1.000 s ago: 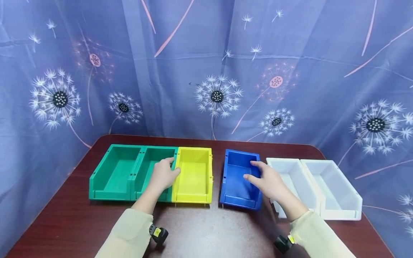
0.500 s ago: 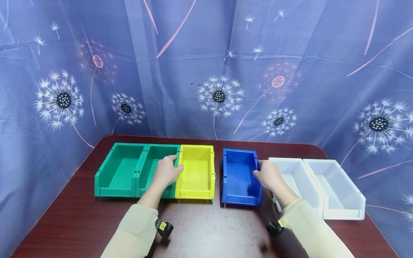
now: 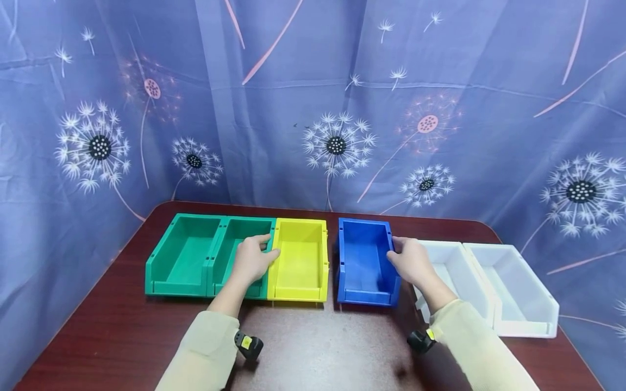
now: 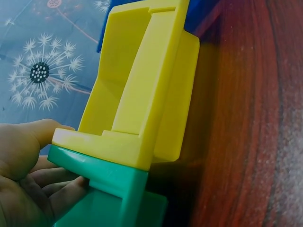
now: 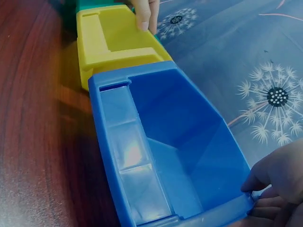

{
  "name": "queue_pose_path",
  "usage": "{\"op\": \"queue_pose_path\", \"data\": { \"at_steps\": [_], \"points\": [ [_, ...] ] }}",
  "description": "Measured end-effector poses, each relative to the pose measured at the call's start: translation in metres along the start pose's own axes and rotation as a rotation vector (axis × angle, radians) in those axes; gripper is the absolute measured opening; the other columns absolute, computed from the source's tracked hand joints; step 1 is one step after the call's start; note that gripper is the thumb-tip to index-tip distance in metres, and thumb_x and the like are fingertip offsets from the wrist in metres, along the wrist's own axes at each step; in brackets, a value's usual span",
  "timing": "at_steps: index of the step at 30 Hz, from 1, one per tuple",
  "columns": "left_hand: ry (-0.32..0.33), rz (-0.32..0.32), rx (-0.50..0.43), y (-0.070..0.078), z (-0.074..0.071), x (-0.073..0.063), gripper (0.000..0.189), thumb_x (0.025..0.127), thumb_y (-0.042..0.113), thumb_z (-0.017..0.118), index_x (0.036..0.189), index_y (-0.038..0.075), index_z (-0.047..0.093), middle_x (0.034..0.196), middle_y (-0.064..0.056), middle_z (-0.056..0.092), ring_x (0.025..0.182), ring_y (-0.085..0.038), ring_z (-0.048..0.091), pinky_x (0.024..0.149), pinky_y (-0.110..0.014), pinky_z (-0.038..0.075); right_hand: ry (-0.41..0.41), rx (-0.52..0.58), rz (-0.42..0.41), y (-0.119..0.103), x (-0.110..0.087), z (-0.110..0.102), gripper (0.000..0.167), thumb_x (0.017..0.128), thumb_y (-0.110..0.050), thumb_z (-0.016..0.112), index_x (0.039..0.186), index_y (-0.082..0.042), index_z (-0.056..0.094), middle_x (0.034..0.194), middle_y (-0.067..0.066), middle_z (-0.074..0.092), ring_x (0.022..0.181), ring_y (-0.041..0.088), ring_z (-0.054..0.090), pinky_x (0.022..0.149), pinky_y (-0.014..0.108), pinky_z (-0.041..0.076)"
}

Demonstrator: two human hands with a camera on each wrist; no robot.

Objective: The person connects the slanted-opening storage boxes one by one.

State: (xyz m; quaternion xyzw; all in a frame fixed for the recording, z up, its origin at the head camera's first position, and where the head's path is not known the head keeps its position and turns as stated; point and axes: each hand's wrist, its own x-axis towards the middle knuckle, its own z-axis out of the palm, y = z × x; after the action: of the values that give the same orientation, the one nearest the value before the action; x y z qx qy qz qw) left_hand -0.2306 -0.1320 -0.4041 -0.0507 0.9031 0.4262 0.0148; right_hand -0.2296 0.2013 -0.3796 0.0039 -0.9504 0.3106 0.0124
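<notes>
A yellow plastic bin (image 3: 300,260) stands against a green bin (image 3: 232,231). My left hand (image 3: 251,260) grips their adjoining walls, with the thumb (image 4: 40,130) on the yellow side and the fingers (image 4: 68,194) on the green side. To the right of the yellow bin is a blue bin (image 3: 364,260), separated from it by a narrow gap. Its right wall is pinched by my right hand (image 3: 412,262), thumb toward the inside and fingers outside, as the right wrist view (image 5: 279,177) also shows.
Another green bin (image 3: 183,255) is at the far left of the row. Two white bins (image 3: 511,288) stand side by side at the right, slightly angled. All are on a dark red-brown table (image 3: 107,336), with a blue dandelion-print curtain (image 3: 274,136) behind it.
My right hand has closed on the blue bin's right wall. The blue bin has turned straighter and shifted a little back and toward the yellow one. My left hand keeps its grip.
</notes>
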Motion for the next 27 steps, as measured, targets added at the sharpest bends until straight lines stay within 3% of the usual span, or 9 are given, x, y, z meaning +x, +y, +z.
{"op": "queue_pose_path", "data": {
  "at_steps": [5, 14, 20, 24, 27],
  "points": [
    [-0.004, -0.014, -0.034, -0.002, -0.001, 0.001, 0.055, 0.088, 0.026, 0.065, 0.138, 0.010, 0.049, 0.133, -0.017, 0.056, 0.124, -0.030, 0.053, 0.094, -0.045, 0.049, 0.010, 0.063, -0.027, -0.003, 0.002, -0.005, 0.047, 0.092, -0.010, 0.051, 0.132, 0.013, 0.045, 0.119, 0.033, 0.059, 0.104, 0.042, 0.063, 0.083, 0.048, 0.054],
    [-0.011, -0.031, -0.092, -0.005, -0.002, 0.001, 0.055, 0.088, 0.027, 0.066, 0.138, 0.012, 0.050, 0.134, -0.016, 0.056, 0.125, -0.029, 0.052, 0.096, -0.045, 0.049, -0.050, 0.227, -0.011, -0.008, 0.008, -0.014, 0.049, 0.094, -0.012, 0.053, 0.136, 0.010, 0.043, 0.120, 0.032, 0.059, 0.100, 0.041, 0.065, 0.078, 0.045, 0.057],
    [-0.012, -0.026, -0.101, -0.007, -0.001, 0.000, 0.055, 0.088, 0.027, 0.066, 0.138, 0.011, 0.049, 0.135, -0.016, 0.055, 0.125, -0.029, 0.052, 0.094, -0.045, 0.050, -0.066, 0.227, 0.010, -0.011, 0.010, -0.020, 0.050, 0.094, -0.014, 0.054, 0.137, 0.008, 0.042, 0.123, 0.031, 0.057, 0.094, 0.038, 0.067, 0.064, 0.040, 0.058],
    [-0.003, -0.017, -0.098, -0.008, 0.000, 0.000, 0.055, 0.088, 0.027, 0.066, 0.137, 0.011, 0.050, 0.134, -0.015, 0.056, 0.124, -0.029, 0.053, 0.094, -0.045, 0.050, -0.082, 0.210, 0.012, -0.014, 0.011, -0.022, 0.050, 0.094, -0.014, 0.053, 0.137, 0.009, 0.041, 0.125, 0.032, 0.056, 0.094, 0.039, 0.067, 0.063, 0.035, 0.058],
    [0.004, -0.007, -0.089, -0.007, 0.000, 0.000, 0.054, 0.088, 0.028, 0.066, 0.137, 0.011, 0.050, 0.133, -0.015, 0.057, 0.123, -0.029, 0.054, 0.094, -0.045, 0.050, -0.089, 0.204, 0.020, -0.016, 0.012, -0.022, 0.050, 0.094, -0.013, 0.053, 0.137, 0.010, 0.042, 0.123, 0.032, 0.057, 0.083, 0.034, 0.068, 0.061, 0.031, 0.057]
  ]
}}
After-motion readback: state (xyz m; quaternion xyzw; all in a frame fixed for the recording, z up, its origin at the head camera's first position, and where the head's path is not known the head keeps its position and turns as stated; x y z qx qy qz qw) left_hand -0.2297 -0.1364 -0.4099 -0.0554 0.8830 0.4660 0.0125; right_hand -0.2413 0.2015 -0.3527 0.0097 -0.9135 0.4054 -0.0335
